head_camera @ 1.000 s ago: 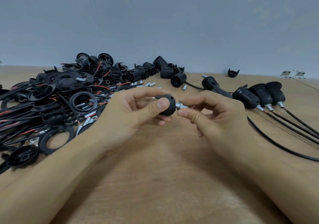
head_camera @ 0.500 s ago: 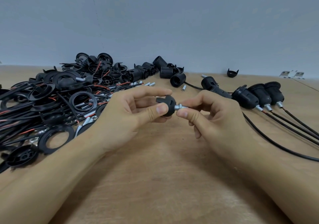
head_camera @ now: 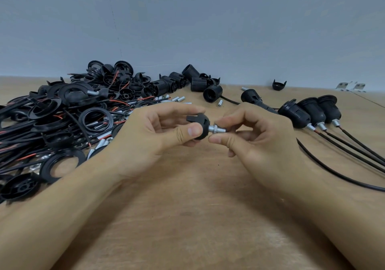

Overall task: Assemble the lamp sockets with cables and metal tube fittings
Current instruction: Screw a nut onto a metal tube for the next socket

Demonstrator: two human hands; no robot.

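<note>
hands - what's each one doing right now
Left hand: grips the black socket cap.
Right hand: pinches the metal tube fitting.

Wooden table [head_camera: 198,217]: socket-part pile [head_camera: 62,119] left, cabled sockets [head_camera: 308,113] right.

The table [head_camera: 208,217] is bare wood, matt, with a visible grain and pale scuffed patches. The socket cap [head_camera: 201,127] looks like black plastic with a dull sheen; the threaded tube [head_camera: 217,128] stuck into it is bright, shiny metal. The heaped rings [head_camera: 95,119] are smooth black plastic, slightly glossy. The cables [head_camera: 354,151] have a matt black sheath. The wall [head_camera: 208,30] is flat, matt grey-blue paint.
</note>
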